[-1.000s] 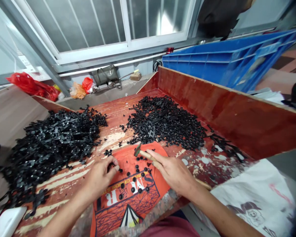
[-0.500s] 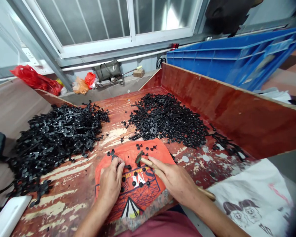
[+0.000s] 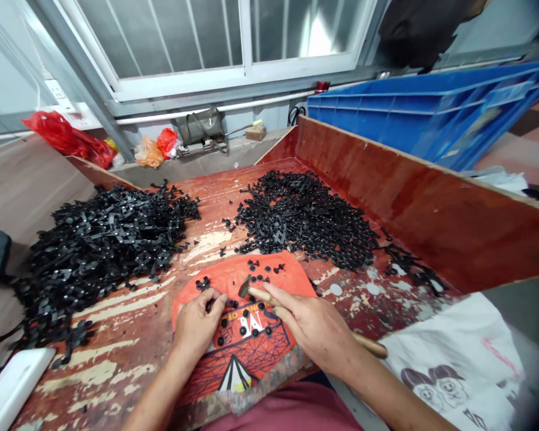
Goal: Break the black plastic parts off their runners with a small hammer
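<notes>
My right hand (image 3: 317, 326) is closed round the wooden handle (image 3: 368, 346) of a small hammer, whose dark head (image 3: 244, 287) hangs just above the orange cloth (image 3: 193, 353). Left of the head, my left hand (image 3: 195, 326) pinches a small black part, mostly covered by thumb and fingers. A clover-shaped black end piece (image 3: 202, 284) shows just beyond those fingers; whether it joins the pinched part I cannot tell. Several round black studs (image 3: 243, 331) are spread over the cloth, some standing in rows beside my left fingertips.
A heap of black strap-like parts (image 3: 112, 239) lies to the left, another black heap (image 3: 305, 215) beyond the cloth. A red-brown board (image 3: 408, 197) walls the right side, with a blue crate (image 3: 386, 114) behind it. A white object (image 3: 22, 383) lies at near left.
The hammer head has shifted slightly left, nearer my left fingers. My left hand has moved slightly, and the black strip above its fingers now shows less. The camera view has tilted a little.
</notes>
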The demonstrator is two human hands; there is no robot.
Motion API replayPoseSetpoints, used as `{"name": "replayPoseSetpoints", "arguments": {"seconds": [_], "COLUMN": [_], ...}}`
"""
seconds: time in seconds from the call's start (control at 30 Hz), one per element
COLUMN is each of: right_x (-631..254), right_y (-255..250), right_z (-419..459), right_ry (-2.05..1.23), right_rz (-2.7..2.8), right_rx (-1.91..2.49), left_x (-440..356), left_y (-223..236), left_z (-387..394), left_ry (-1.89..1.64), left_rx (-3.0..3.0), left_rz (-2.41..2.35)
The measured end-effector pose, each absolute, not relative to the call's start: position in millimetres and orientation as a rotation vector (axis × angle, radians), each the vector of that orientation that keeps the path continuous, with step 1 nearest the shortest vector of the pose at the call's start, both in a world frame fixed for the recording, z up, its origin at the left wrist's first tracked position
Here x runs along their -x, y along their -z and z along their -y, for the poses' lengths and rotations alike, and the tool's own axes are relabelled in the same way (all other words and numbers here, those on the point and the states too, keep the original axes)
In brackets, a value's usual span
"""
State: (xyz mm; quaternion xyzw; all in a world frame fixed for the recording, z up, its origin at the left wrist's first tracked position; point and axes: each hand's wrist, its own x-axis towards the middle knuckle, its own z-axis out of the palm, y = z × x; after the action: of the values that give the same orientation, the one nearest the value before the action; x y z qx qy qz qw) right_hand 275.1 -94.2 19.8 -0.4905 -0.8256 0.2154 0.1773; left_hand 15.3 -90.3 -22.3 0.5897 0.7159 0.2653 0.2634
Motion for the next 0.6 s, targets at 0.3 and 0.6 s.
{"name": "replayPoseSetpoints", "arguments": {"seconds": [0.3,0.6], "right_x": [-278,-275], "right_y": [-18,-17], "right_z": [96,97], "right_ry": [-0.575,-0.645], "right_rz": [2.324,2.284], "right_rx": [1.376,1.382], "left_x": [-21,-29], "left_y": [23,16], "left_z": [95,97], "left_ry": [-0.734,-0.558], "left_rx": [-1.66,-1.834], "left_rz": [-1.945,-2.001]}}
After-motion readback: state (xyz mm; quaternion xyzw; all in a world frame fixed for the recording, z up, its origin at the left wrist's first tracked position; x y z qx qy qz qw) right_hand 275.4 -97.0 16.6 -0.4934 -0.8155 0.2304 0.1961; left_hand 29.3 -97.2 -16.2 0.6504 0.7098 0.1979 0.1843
